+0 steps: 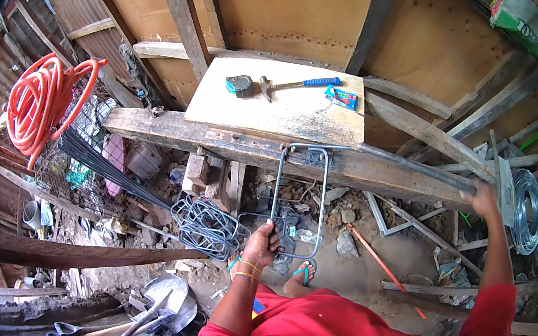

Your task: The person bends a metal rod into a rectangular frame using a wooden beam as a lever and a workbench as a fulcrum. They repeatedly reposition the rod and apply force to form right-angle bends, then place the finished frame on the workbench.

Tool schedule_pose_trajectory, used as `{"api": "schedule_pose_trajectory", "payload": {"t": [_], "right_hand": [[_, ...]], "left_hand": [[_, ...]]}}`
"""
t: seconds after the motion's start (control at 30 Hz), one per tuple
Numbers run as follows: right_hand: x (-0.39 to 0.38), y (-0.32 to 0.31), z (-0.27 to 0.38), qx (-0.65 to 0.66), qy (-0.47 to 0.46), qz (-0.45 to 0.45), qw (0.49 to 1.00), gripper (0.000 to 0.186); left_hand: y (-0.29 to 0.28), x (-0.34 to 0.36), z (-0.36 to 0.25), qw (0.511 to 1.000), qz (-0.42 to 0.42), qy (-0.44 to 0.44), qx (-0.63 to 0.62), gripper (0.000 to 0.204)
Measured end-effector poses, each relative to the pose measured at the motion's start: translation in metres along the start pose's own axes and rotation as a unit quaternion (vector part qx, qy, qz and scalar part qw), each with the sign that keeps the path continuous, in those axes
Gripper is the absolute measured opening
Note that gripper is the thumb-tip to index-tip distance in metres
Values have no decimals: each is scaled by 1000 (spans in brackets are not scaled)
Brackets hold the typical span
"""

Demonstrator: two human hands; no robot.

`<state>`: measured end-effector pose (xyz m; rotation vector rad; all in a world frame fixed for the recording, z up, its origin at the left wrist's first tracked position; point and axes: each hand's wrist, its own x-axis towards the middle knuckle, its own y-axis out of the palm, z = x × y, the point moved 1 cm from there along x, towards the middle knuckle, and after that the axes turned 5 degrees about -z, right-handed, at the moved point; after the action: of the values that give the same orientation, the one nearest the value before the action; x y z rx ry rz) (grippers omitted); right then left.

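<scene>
A rectangular bent steel stirrup (324, 194) hangs from the front edge of a heavy timber beam (173, 130). My left hand (263, 244) is closed around its left side. The stirrup's top end lies at metal pegs or a plate on the beam. From there a long dark metal bar (415, 167) slopes along the beam to the right. My right hand (481, 197) is wrapped round the bar's far right end, its fingers slightly blurred. Below and left of the beam lies a pile of similar stirrups (208, 226). Straight steel rods (112, 167) lean towards that pile.
A board (303, 117) on the beam carries a tape measure (241, 86), a hammer (285, 86) and a blue packet (340, 97). Orange hose (39, 98) hangs left. Shovels (173, 297) lie lower left. A wire coil (526, 213) hangs right. Rubble and an orange rod (389, 272) cover the ground.
</scene>
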<state>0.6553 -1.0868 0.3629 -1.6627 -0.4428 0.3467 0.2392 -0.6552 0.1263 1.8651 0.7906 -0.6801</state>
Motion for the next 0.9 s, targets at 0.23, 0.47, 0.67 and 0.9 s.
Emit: {"api": "schedule_pose_trajectory", "payload": {"t": [0.23,0.47,0.67,0.9], "right_hand": [[-146,93,11,209,132,105,963,60],[-215,122,145,506,171,202,821,54],[-206,136,159,392,132,258,873,56],[-223,147,181,563,178,262,763,54]], "left_hand": [[-3,-9,-22,998,46,-13,28,30],[-5,9,-3,999,6,7,33,27],[-15,25,-1,995,-37,48,85,25],[-19,33,0,995,-15,57,83,25]]}}
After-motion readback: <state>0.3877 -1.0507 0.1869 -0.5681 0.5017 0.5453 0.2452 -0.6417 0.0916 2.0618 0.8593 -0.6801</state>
